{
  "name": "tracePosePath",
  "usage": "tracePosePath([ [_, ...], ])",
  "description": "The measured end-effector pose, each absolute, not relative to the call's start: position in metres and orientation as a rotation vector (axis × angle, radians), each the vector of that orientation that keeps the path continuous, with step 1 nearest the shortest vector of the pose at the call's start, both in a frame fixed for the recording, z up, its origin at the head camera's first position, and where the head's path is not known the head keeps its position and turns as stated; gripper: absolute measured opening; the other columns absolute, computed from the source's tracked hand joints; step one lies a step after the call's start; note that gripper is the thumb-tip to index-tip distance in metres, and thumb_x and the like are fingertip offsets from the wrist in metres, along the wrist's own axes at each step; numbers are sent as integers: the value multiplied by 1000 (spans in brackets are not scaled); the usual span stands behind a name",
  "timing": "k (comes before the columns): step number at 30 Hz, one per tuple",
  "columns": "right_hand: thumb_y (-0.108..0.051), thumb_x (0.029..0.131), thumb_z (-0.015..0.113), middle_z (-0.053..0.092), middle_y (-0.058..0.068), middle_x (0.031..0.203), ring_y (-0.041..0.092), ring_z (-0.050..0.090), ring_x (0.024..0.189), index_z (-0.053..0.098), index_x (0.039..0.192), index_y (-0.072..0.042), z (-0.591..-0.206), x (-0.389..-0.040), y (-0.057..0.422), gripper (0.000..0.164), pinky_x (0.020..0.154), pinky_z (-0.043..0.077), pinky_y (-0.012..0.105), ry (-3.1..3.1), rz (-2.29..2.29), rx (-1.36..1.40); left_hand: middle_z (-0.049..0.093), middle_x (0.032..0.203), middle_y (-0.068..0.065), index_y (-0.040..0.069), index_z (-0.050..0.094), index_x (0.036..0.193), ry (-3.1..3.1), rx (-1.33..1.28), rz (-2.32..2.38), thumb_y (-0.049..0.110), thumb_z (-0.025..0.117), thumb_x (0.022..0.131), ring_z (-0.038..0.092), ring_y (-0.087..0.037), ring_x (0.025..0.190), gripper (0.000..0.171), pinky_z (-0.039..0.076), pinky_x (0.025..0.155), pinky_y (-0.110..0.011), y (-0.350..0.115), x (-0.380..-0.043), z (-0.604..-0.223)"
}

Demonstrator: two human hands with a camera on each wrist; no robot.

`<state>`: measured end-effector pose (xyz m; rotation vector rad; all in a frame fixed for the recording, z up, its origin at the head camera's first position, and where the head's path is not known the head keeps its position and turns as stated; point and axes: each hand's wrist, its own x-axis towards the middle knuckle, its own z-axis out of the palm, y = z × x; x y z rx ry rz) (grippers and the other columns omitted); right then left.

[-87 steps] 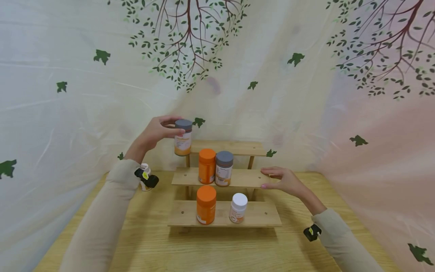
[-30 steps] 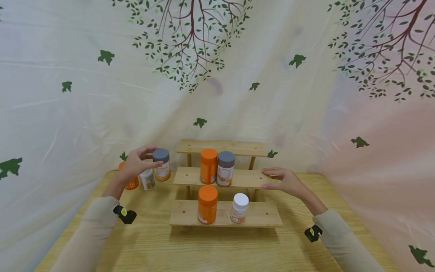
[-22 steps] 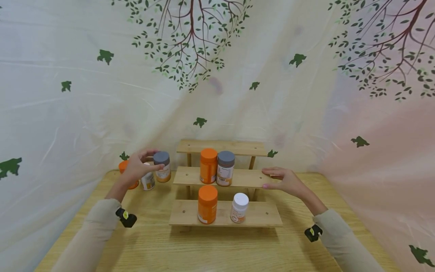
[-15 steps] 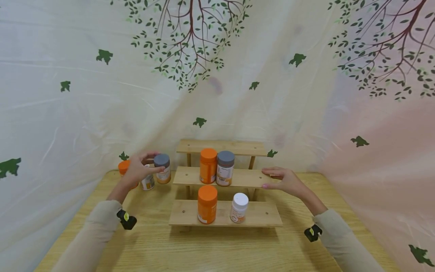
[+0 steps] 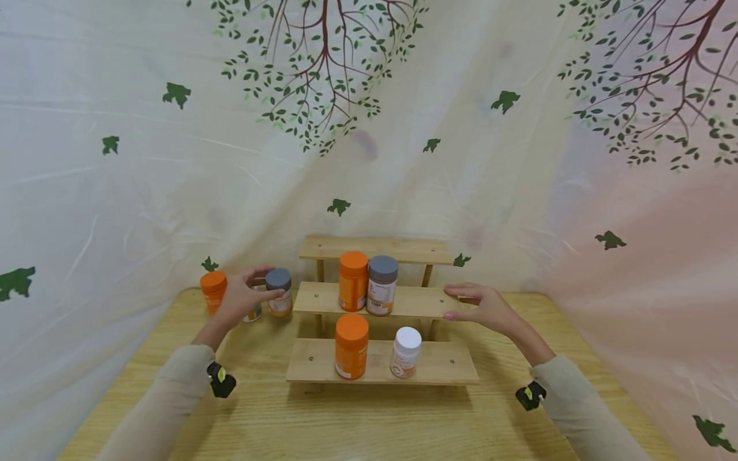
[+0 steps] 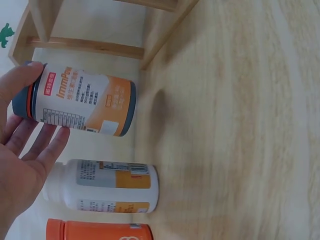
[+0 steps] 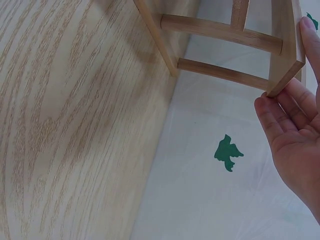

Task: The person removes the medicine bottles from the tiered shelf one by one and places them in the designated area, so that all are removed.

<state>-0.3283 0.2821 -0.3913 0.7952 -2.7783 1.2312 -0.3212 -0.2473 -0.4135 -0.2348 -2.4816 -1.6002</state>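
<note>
My left hand [image 5: 246,296] grips a grey-lidded supplement jar [image 5: 279,296] by its upper part, left of a three-tier wooden display stand [image 5: 415,363]. In the left wrist view this jar [image 6: 82,100] hangs a little above the table, apart from its shadow. Beside it stand a white bottle [image 6: 117,186], partly behind the hand in the head view, and an orange jar [image 5: 213,289]. My right hand [image 5: 484,308] pinches the right end of the stand's middle shelf; the right wrist view has the thumb on one side and fingers [image 7: 272,117] at the other edge.
An orange jar [image 5: 353,282] and a second grey-lidded jar [image 5: 382,286] stand close together on the middle shelf. The bottom shelf bears another orange jar [image 5: 351,347] and a small white bottle [image 5: 406,352]. A leaf-printed cloth [image 5: 369,179] hangs behind the table [image 5: 346,426].
My left hand has carried the grey-lidded jar from beside the top shelf down and left, then lowered it further near the table. The right hand has stayed at the middle shelf.
</note>
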Motion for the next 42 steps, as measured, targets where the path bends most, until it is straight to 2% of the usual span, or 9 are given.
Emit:
tracePosePath([
  [7, -23, 86, 84, 59, 19, 145, 41, 52, 137, 62, 138, -1, -391, -327, 281, 61, 109, 46, 58, -2775, 1229, 797, 62, 137, -27, 0, 56, 142, -2434, -227, -1605, 14, 84, 85, 61, -43, 126, 65, 52, 82, -12, -246, -320, -420],
  [15, -25, 85, 84, 59, 18, 145, 41, 51, 138, 62, 138, -2, -391, -326, 280, 62, 109, 47, 56, -2778, 1214, 781, 63, 136, -27, -2, 57, 140, -2457, -180, -1518, 14, 84, 85, 63, -42, 124, 63, 55, 86, -18, -241, -320, -423],
  [21, -26, 85, 84, 59, 18, 145, 41, 52, 137, 62, 138, -2, -393, -327, 280, 62, 109, 48, 55, -2775, 1204, 778, 65, 132, -27, -3, 59, 137, -2459, -195, -1461, 13, 85, 83, 66, -42, 119, 62, 59, 85, -25, -241, -324, -429],
  [28, -25, 86, 83, 58, 18, 146, 42, 49, 139, 61, 139, -1, -392, -326, 281, 62, 109, 47, 56, -2779, 1207, 785, 64, 132, -29, -5, 57, 139, -2467, -196, -1433, 11, 83, 85, 65, -44, 119, 61, 60, 92, -44, -239, -322, -432],
  [42, -28, 85, 84, 58, 18, 146, 41, 51, 137, 61, 139, 0, -390, -327, 281, 65, 109, 48, 55, -2792, 1197, 777, 63, 133, -30, -6, 54, 141, -2476, -147, -1403, 14, 81, 88, 65, -45, 120, 63, 54, 100, -55, -238, -322, -437],
])
